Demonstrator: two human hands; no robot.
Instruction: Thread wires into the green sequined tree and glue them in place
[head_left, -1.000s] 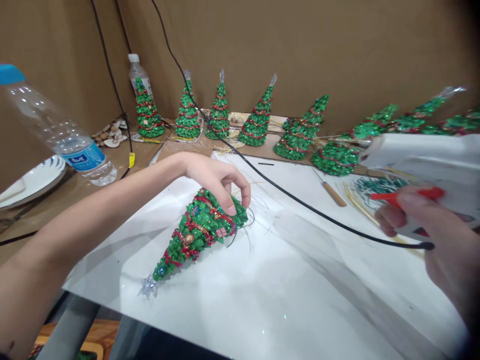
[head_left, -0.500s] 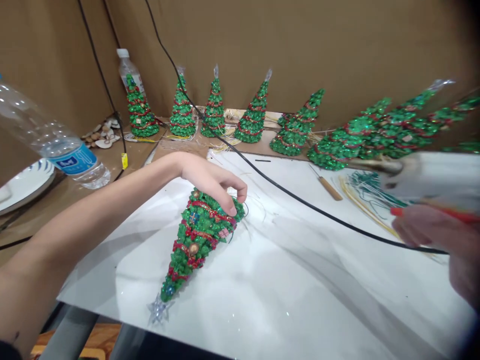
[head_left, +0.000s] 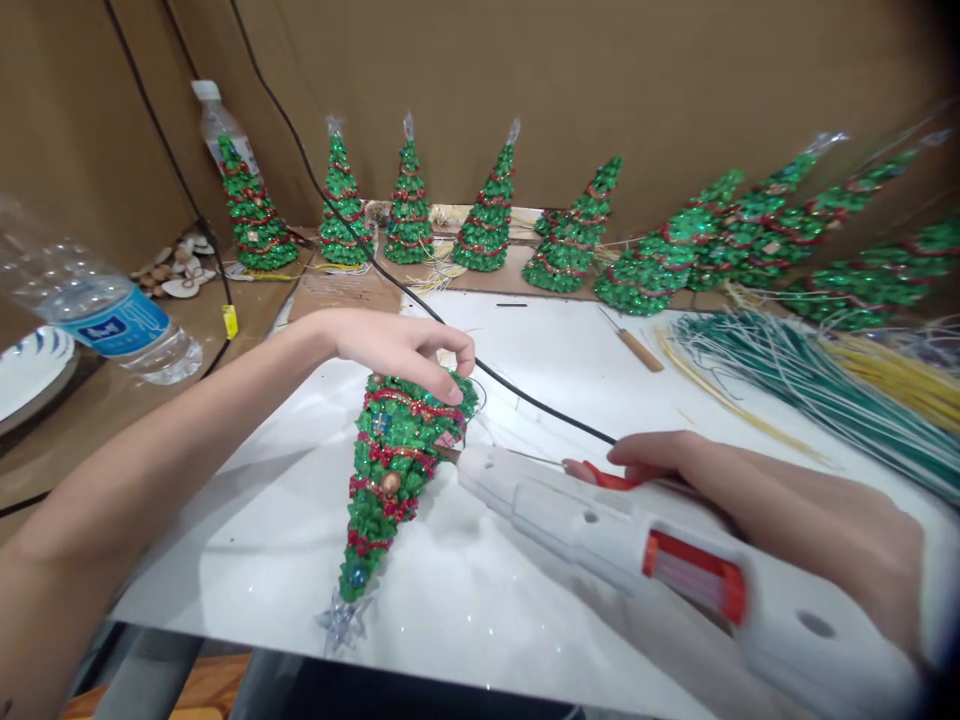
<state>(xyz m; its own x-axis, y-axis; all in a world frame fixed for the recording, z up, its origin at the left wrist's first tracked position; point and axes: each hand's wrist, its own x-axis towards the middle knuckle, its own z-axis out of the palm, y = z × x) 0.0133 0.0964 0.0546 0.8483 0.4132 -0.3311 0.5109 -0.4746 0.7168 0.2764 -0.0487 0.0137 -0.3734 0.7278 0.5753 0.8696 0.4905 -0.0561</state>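
A small green Christmas tree (head_left: 386,470) with red garlands, tiny baubles and a clear star (head_left: 343,618) lies on the white board, its star toward me. My left hand (head_left: 420,352) grips it at the wide base, thumb on the near side and fingers curled behind. In my right hand (head_left: 780,520) is a white hot glue gun (head_left: 600,530) with a red trigger, my fingers wrapped round its handle. The gun's nozzle (head_left: 448,454) points left and sits at the tree's right side; whether it touches cannot be made out.
Several finished-looking trees (head_left: 409,205) stand along the cardboard at the back. Green wires (head_left: 817,390) and an awl (head_left: 637,348) lie at the right. A black cable (head_left: 525,400) crosses above the board. Water bottle (head_left: 120,325) and plate (head_left: 34,375) are at the left.
My right hand has brought the glue gun from the far right down and left to the tree's side. My left hand keeps its hold on the tree; the view has shifted slightly.
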